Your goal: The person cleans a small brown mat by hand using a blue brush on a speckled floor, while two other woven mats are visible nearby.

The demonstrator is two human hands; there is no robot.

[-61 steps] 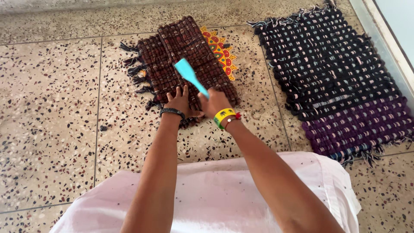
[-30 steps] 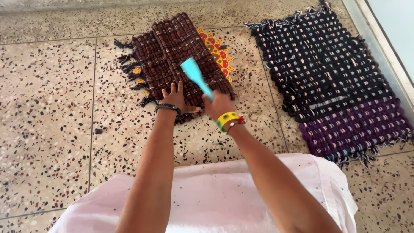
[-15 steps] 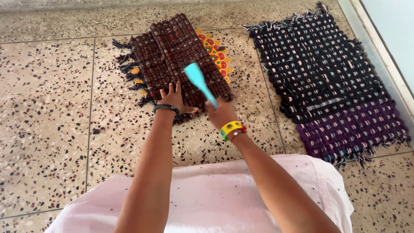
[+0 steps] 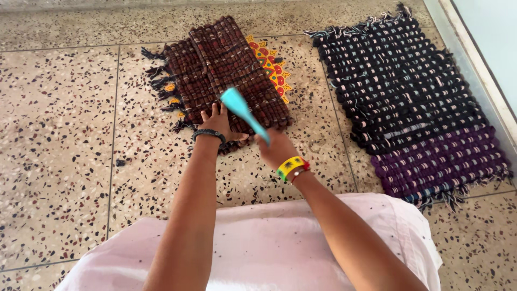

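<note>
two hands: both are reaching forward over the speckled floor (image 4: 64,161) toward the near edge of a brown woven mat (image 4: 221,70).
left hand: the left hand (image 4: 218,121) is lying flat with fingers spread apart, pressing on the near edge of the brown woven mat; it is gripping nothing. a dark braided band (image 4: 209,134) is sitting on its wrist.
right hand: the right hand (image 4: 277,148) is closing around the lower end of a light blue tool (image 4: 242,110), fingers wrapped tight on it. a yellow wristband (image 4: 290,166) is circling the wrist.
light blue tool: it is slanting up and to the left from the right hand, its broad end hovering over the mat just beside the left hand's fingers; it is blurring, so its exact shape is hard to tell.
brown woven mat: it is lying on the floor straight ahead, dark fringe trailing off its left side, partly covering an orange and yellow patterned piece (image 4: 272,67) that is peeking out along its right edge.
second mat: a larger black and purple woven mat (image 4: 409,102) is lying to the right, well apart from both hands, close to a pale wall edge (image 4: 474,48).
lap: pale pink cloth (image 4: 258,248) is spreading under the forearms at the bottom of the view.
</note>
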